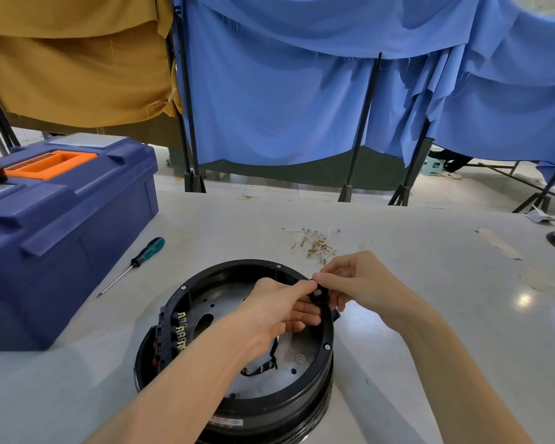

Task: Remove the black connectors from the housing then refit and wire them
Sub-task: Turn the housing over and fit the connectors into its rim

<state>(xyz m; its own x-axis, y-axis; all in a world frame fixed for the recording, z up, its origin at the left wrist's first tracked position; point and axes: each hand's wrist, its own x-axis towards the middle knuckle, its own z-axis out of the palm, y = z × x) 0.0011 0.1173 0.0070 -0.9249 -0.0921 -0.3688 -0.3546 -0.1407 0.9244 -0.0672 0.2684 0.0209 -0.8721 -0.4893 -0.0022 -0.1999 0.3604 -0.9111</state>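
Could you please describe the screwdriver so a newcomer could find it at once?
Start at the big blue toolbox, left on the table. Between it and the round black housing lies the screwdriver. It alone has a teal-and-black handle and thin metal shaft.

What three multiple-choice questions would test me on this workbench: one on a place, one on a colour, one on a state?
1. Where does the screwdriver lie?
A) on the table, between the toolbox and the housing
B) on the toolbox lid
C) in a hand

2. What colour is the toolbox's handle?
A) green
B) orange
C) white

3. What are the left hand and right hand doing?
A) lying flat
B) both pinching a black connector at the housing rim
C) turning a screw

Answers:
1 A: it lies on the table beside the toolbox, untouched.
2 B: the handle set in the lid is orange.
3 B: fingers of both hands meet on the small black part.
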